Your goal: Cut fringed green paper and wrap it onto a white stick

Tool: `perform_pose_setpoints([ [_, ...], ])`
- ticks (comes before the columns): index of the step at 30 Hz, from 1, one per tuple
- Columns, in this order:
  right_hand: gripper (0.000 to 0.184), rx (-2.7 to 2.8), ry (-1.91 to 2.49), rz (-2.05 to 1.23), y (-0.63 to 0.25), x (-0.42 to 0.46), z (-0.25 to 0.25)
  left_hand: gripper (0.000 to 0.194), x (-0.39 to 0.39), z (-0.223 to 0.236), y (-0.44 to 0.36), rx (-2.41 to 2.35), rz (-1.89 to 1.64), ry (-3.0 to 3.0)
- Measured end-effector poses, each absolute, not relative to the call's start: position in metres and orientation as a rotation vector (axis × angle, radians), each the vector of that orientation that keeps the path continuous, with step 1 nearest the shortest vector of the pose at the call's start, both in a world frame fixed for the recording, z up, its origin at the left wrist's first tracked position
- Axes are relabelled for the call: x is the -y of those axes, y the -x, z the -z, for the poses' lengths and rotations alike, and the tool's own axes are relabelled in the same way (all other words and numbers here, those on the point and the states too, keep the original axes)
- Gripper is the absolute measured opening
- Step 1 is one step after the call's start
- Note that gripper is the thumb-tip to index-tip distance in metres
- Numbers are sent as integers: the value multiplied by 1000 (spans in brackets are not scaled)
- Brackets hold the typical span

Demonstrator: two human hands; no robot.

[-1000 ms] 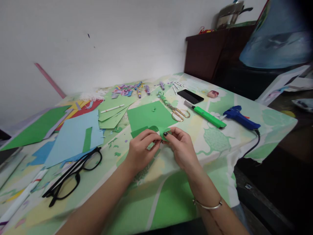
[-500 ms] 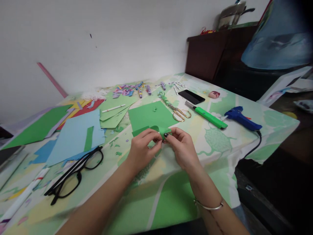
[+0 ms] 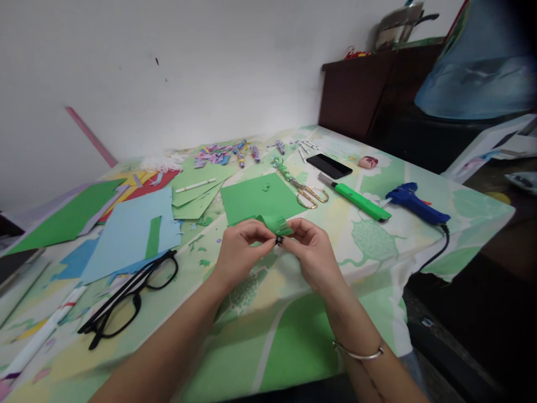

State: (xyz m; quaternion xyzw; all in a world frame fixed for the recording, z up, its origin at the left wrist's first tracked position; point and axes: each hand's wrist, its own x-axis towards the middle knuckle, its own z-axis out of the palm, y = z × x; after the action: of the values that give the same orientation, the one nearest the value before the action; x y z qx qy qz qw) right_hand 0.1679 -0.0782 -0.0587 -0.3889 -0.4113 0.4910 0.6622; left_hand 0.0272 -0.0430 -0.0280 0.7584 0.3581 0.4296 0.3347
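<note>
My left hand (image 3: 245, 246) and my right hand (image 3: 309, 246) meet fingertip to fingertip over the near part of the table. Between them they pinch a curved green paper strip (image 3: 274, 224), which has cuts along its right part. Thumbs and fingers of both hands are closed on it, and the fingers hide its lower edge. Just behind lies a flat green paper sheet (image 3: 262, 196) with a few scraps on it. Gold-handled scissors (image 3: 309, 196) rest at the sheet's right edge, with a green curled paper piece (image 3: 280, 165) by their blades.
To the right lie a green utility knife (image 3: 361, 201), a black phone (image 3: 329, 165) and a blue glue gun (image 3: 415, 204) with its cord over the edge. Black glasses (image 3: 130, 296), light blue paper (image 3: 126, 235) and a white stick (image 3: 46, 330) lie left. Paper scraps (image 3: 213, 154) are piled behind.
The green strip has turned in my fingers, and its cut part now stands up and fans to the right. My fingertips have drawn together.
</note>
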Motion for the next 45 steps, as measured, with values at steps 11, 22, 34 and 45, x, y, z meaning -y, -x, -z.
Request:
perform_pose_setpoints([
  [11, 16, 962, 934, -1068, -167, 79, 56, 5, 43, 29, -29, -928, -1038, -1751],
  [22, 18, 960, 915, -1110, -165, 80, 54, 23, 44, 27, -29, -838, -1070, -1683],
  [34, 12, 972, 914, -1115, -166, 80, 53, 25, 44, 26, -30, -831, -1064, -1716],
  [45, 9, 965, 888, -1126, -166, 80, 53, 21, 46, 27, -30, -811, -1114, -1805],
])
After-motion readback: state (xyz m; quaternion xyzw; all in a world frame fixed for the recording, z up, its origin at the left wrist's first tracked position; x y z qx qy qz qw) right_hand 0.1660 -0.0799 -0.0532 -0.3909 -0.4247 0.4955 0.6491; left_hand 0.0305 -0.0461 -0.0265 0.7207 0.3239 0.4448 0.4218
